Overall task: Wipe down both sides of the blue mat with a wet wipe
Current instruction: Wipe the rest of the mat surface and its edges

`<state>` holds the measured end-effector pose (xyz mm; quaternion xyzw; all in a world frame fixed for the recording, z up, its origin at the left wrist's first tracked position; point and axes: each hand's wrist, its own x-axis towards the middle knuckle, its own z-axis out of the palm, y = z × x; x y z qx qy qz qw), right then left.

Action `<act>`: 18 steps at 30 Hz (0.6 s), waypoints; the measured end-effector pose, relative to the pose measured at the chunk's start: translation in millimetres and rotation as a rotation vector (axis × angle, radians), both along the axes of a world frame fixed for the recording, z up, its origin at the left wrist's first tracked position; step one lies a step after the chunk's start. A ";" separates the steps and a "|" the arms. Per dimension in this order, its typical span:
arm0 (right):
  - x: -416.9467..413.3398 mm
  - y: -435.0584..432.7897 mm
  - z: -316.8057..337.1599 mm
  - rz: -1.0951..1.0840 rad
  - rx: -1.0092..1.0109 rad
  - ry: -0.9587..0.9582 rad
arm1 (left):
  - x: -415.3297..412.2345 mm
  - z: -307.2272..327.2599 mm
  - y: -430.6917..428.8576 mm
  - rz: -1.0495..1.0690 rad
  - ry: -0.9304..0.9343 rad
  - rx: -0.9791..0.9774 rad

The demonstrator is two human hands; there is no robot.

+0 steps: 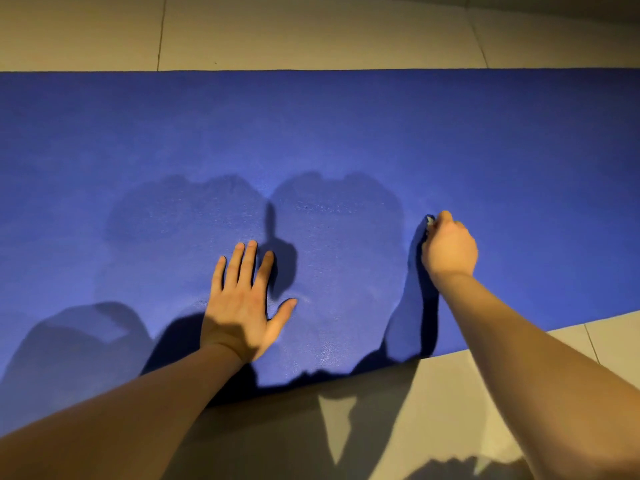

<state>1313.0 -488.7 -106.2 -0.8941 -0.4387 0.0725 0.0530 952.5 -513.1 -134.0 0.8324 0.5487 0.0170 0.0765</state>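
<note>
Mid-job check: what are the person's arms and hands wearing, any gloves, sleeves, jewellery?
Nothing visible. The left hand and right hand show no gloves, rings or watch; the left forearm and right forearm are uncovered, no sleeve in view.

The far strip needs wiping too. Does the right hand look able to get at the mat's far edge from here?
Probably, with a lean forward. The right hand, gripping the wet wipe, has only bare blue mat between it and the far edge; nothing lies in the way.

Pale tiled floor (346, 32) with thin dark grout lines (161, 32).
</note>
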 end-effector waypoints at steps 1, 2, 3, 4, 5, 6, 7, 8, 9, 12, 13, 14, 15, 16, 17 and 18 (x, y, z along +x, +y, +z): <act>-8.4 6.0 -0.6 -0.020 -0.004 0.010 | 0.2 0.4 -0.3 0.000 0.000 -0.003; -21.6 12.6 -1.1 -0.019 0.000 0.025 | 0.4 0.5 -0.6 0.001 -0.004 -0.003; -38.5 18.6 -1.8 0.006 0.009 0.040 | 0.6 0.5 -0.4 0.002 -0.006 -0.002; -57.3 23.5 -2.9 0.040 0.015 0.052 | 0.6 0.6 -0.3 0.001 -0.007 -0.003; -76.4 26.7 -3.2 0.076 0.017 0.057 | 0.9 0.5 0.1 -0.001 -0.005 -0.005; -95.5 28.1 -3.2 0.119 0.014 0.050 | 0.8 0.3 0.3 -0.002 -0.004 -0.005; -114.0 27.7 -2.8 0.168 0.010 0.036 | 0.5 0.1 0.4 -0.003 -0.003 -0.006; -130.4 25.8 -2.7 0.225 0.008 0.030 | 0.2 0.0 0.2 -0.004 -0.002 -0.008; -144.3 23.2 -2.6 0.290 0.016 0.041 | 0.4 0.3 -0.1 -0.003 0.000 -0.010; -159.0 15.8 -0.8 0.499 0.053 0.104 | 0.5 1.1 0.7 0.001 0.007 -0.020; -151.6 15.3 0.7 0.553 0.070 0.092 | 0.4 1.0 0.8 0.001 0.006 -0.027; -139.5 15.1 2.3 0.586 0.082 0.060 | 0.2 0.9 0.6 0.002 0.005 -0.033; -124.9 15.2 4.1 0.582 0.080 0.026 | -0.2 1.1 0.5 0.002 0.004 -0.038; -108.7 15.2 4.5 0.542 0.087 0.001 | -0.5 1.3 0.2 0.002 0.004 -0.042; -93.6 14.8 5.0 0.476 0.112 -0.010 | -0.7 1.7 0.1 0.001 0.003 -0.043; -81.0 14.8 5.2 0.393 0.147 -0.008 | -0.9 2.2 0.1 0.001 0.002 -0.040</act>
